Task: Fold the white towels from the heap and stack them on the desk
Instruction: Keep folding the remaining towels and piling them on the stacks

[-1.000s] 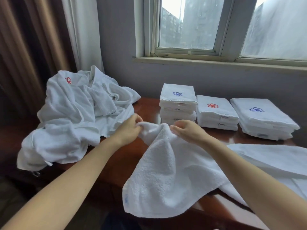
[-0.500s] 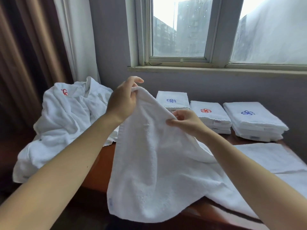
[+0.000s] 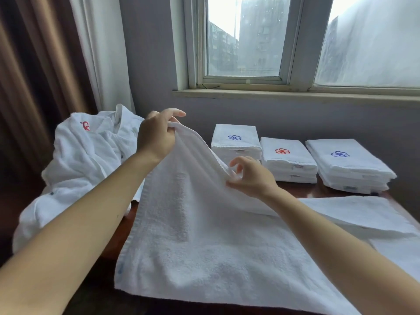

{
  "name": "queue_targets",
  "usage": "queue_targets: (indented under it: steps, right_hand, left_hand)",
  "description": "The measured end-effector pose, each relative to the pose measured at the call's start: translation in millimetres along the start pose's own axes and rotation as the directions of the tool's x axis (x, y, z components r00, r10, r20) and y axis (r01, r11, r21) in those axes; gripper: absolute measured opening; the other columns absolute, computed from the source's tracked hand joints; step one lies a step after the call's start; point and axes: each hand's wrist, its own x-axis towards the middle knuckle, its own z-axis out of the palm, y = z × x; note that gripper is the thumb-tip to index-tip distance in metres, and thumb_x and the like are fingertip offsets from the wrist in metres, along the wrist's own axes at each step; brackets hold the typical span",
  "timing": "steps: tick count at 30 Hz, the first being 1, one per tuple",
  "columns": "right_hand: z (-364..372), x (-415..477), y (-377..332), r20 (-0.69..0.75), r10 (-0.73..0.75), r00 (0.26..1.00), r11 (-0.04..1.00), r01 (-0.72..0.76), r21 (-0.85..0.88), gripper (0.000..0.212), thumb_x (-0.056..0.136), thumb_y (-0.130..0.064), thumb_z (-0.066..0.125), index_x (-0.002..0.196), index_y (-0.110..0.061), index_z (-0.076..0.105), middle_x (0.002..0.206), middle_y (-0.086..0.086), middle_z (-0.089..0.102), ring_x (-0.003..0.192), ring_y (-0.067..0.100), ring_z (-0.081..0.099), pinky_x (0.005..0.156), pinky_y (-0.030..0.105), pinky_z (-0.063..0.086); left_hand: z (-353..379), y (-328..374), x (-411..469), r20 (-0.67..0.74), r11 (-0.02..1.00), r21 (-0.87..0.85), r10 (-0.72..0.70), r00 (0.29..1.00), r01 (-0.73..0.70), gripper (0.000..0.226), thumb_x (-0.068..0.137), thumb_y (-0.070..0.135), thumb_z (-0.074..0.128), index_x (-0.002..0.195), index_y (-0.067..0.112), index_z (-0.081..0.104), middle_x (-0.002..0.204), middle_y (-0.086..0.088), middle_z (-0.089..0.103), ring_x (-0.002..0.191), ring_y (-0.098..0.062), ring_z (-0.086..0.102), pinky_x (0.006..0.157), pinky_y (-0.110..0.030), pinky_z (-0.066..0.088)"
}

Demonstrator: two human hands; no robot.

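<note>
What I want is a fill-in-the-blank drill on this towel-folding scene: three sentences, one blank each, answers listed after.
1. The left hand and right hand both pinch the edge of one white towel; the ____ one is higher.
2. ____ folded stacks stand in a row on the desk below the window.
3. The middle stack bears a ____ flower emblem on top.

Missing words: left; three; red.
</note>
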Motion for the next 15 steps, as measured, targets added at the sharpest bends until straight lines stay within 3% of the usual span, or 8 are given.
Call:
queue_targets:
  steps: [5, 8, 11, 15]
  right_hand:
    - [-1, 6, -1, -0.108, -0.083, 0.991, 0.986, 0.066, -0.154, 0.012, 0.084, -0.025, 0.06, 0.095, -0.027, 0.063, 0.086, -0.012, 0.056, 0.086, 0.018, 0.057, 0.061, 0.028, 0.033]
    - [-9, 8, 0, -0.232, -0.064, 0.971, 0.996, 0.049, -0.073, 0.007, 0.088, -0.027, 0.06, 0.09, -0.028, 0.066, 0.077, -0.015, 0.053, 0.078, 0.015, 0.054, 0.061, 0.027, 0.034]
    - [-17, 4, 2, -0.183, -0.098, 0.978, 0.995, 0.091, -0.047, 0.003, 0.086, -0.03, 0.065, 0.086, -0.031, 0.067, 0.068, -0.016, 0.051, 0.071, 0.012, 0.052, 0.059, 0.027, 0.035]
    - [-22, -11, 0, -0.041, -0.17, 0.985, 0.985, 0.169, -0.018, 0.011, 0.083, -0.034, 0.069, 0.079, -0.037, 0.059, 0.065, -0.013, 0.055, 0.062, 0.004, 0.052, 0.06, 0.027, 0.045]
  left_hand:
    - [-6, -13, -6, -0.059, 0.989, 0.15, 0.01, 0.998, -0.001, 0.043, 0.086, -0.003, 0.049, 0.11, 0.024, 0.072, 0.092, 0.0, 0.072, 0.096, -0.027, 0.056, 0.088, -0.038, 0.045]
    - [-10, -20, -9, 0.008, 0.978, 0.198, -0.065, 0.998, 0.062, 0.04, 0.082, -0.002, 0.051, 0.099, 0.025, 0.075, 0.093, -0.004, 0.071, 0.097, -0.03, 0.056, 0.089, -0.037, 0.044]
    - [-15, -21, -16, 0.085, 0.962, 0.25, -0.138, 0.987, 0.113, 0.031, 0.081, 0.002, 0.055, 0.085, 0.027, 0.075, 0.089, -0.007, 0.069, 0.096, -0.03, 0.056, 0.087, -0.035, 0.043]
    - [-24, -19, -32, 0.203, 0.939, 0.337, -0.138, 0.969, 0.063, 0.029, 0.082, 0.003, 0.057, 0.081, 0.026, 0.074, 0.088, -0.003, 0.071, 0.087, -0.026, 0.056, 0.085, -0.034, 0.043]
